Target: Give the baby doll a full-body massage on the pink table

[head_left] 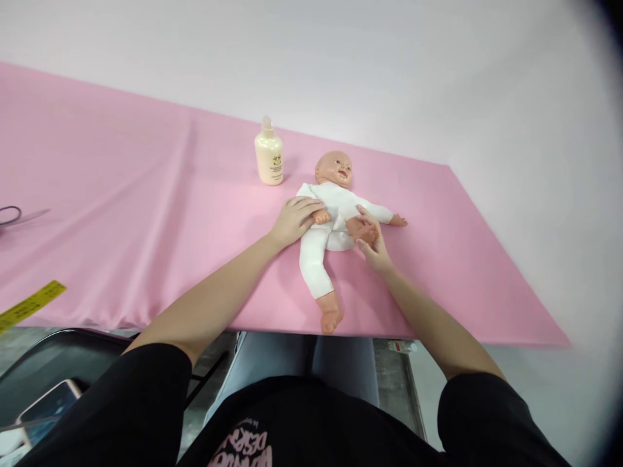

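Both hands rest on a baby doll (331, 220) lying on the pink-covered bench (146, 214).
Left hand (293, 219) lies flat and open on its arm; right hand (370, 245) loosely cups one bent leg. White suit, bare head and feet, face up, beside a cream bottle (268, 153).

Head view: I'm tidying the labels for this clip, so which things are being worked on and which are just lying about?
In hand:
baby doll, on the pink cloth
left hand, on the doll's arm
right hand, holding the doll's bent leg

Lying about:
lotion bottle
scissors
yellow tape measure
phone
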`<action>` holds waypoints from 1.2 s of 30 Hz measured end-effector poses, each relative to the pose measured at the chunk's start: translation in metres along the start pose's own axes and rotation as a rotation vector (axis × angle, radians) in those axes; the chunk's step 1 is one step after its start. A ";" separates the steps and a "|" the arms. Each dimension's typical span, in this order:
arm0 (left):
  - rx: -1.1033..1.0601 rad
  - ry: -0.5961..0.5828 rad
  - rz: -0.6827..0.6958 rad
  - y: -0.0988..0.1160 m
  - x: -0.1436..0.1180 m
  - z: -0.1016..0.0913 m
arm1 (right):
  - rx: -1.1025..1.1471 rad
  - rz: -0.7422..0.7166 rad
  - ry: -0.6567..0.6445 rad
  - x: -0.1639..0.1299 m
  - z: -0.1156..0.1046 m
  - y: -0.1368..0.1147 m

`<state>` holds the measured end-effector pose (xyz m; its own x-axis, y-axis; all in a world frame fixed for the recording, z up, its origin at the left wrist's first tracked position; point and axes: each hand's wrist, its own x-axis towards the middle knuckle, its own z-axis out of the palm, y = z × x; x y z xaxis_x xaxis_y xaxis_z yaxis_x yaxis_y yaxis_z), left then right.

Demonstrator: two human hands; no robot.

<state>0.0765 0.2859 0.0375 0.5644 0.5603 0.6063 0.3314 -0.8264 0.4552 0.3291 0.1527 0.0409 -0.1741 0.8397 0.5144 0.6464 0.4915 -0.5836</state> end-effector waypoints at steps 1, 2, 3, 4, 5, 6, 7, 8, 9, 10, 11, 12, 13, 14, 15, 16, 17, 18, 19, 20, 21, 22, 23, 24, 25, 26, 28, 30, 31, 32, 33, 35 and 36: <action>-0.015 0.037 -0.004 0.000 0.000 -0.001 | 0.011 -0.018 0.036 0.000 -0.003 -0.005; -0.035 0.086 -0.021 -0.001 0.000 -0.002 | 0.035 -0.040 0.081 -0.001 -0.006 -0.011; -0.063 0.147 -0.052 -0.003 0.001 -0.003 | 0.061 -0.061 0.120 -0.003 -0.010 -0.017; -0.100 0.218 -0.096 -0.007 0.001 -0.004 | 0.071 -0.080 0.135 -0.007 -0.014 -0.024; -0.147 0.298 -0.148 -0.012 0.002 -0.005 | 0.077 -0.098 0.141 -0.011 -0.019 -0.032; -0.202 0.380 -0.206 -0.018 0.003 -0.005 | 0.074 -0.111 0.138 -0.018 -0.023 -0.039; -0.263 0.461 -0.266 -0.026 0.004 -0.006 | 0.064 -0.117 0.128 -0.025 -0.027 -0.046; -0.325 0.538 -0.328 -0.035 0.005 -0.006 | 0.047 -0.117 0.114 -0.033 -0.031 -0.053; -0.384 0.608 -0.391 -0.044 0.005 -0.006 | 0.028 -0.112 0.098 -0.043 -0.034 -0.059; -0.440 0.669 -0.457 -0.054 0.006 -0.006 | 0.009 -0.105 0.079 -0.053 -0.036 -0.064; -0.492 0.717 -0.525 -0.063 0.006 -0.006 | -0.008 -0.103 0.057 -0.063 -0.038 -0.068; -0.541 0.755 -0.592 -0.071 0.006 -0.006 | -0.021 -0.110 0.037 -0.073 -0.038 -0.070; -0.588 0.781 -0.650 -0.078 0.006 -0.005 | -0.029 -0.124 0.014 -0.082 -0.038 -0.072; -0.631 0.794 -0.692 -0.084 0.005 -0.004 | -0.039 -0.142 -0.015 -0.091 -0.036 -0.072; -0.666 0.800 -0.714 -0.088 0.005 -0.003 | -0.053 -0.157 -0.047 -0.100 -0.035 -0.072; -0.693 0.801 -0.718 -0.092 0.004 -0.002 | -0.073 -0.168 -0.082 -0.107 -0.032 -0.071; -0.711 0.800 -0.709 -0.094 0.003 -0.001 | -0.100 -0.170 -0.117 -0.113 -0.030 -0.071; -0.721 0.798 -0.693 -0.096 0.003 0.000 | -0.132 -0.167 -0.155 -0.117 -0.027 -0.071; -0.726 0.797 -0.679 -0.097 0.002 0.000 | -0.165 -0.160 -0.195 -0.120 -0.024 -0.071; -0.728 0.799 -0.669 -0.096 0.002 0.000 | -0.193 -0.154 -0.230 -0.122 -0.022 -0.071; -0.730 0.802 -0.666 -0.096 0.001 -0.001 | -0.213 -0.152 -0.260 -0.123 -0.020 -0.072; -0.734 0.805 -0.669 -0.094 0.001 -0.002 | -0.225 -0.153 -0.281 -0.123 -0.019 -0.073; -0.738 0.809 -0.680 -0.092 0.001 -0.003 | -0.230 -0.158 -0.292 -0.121 -0.019 -0.073; -0.740 0.810 -0.695 -0.089 0.002 -0.004 | -0.230 -0.166 -0.291 -0.119 -0.019 -0.074; -0.737 0.810 -0.704 -0.085 0.002 -0.005 | -0.224 -0.176 -0.282 -0.116 -0.021 -0.075; -0.721 0.803 -0.699 -0.080 0.003 -0.006 | -0.213 -0.188 -0.267 -0.111 -0.023 -0.075; -0.653 0.765 -0.623 -0.067 0.005 -0.006 | -0.180 -0.217 -0.225 -0.100 -0.030 -0.073; -0.554 0.698 -0.490 -0.051 0.005 -0.005 | -0.146 -0.227 -0.180 -0.085 -0.036 -0.070; -0.499 0.650 -0.427 -0.042 0.005 -0.005 | -0.133 -0.222 -0.158 -0.076 -0.038 -0.068; -0.442 0.592 -0.372 -0.033 0.004 -0.004 | -0.119 -0.213 -0.137 -0.066 -0.039 -0.064; -0.383 0.521 -0.316 -0.025 0.003 -0.004 | -0.103 -0.202 -0.118 -0.056 -0.038 -0.060; -0.268 0.326 -0.172 -0.011 0.001 -0.005 | -0.060 -0.169 -0.088 -0.037 -0.031 -0.048; -0.218 0.218 -0.093 -0.005 -0.001 -0.005 | -0.032 -0.147 -0.079 -0.028 -0.025 -0.041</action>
<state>0.0703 0.2902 0.0383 0.3557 0.6514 0.6702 0.1910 -0.7526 0.6302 0.3263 0.1028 0.0661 -0.3258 0.7756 0.5406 0.6330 0.6037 -0.4846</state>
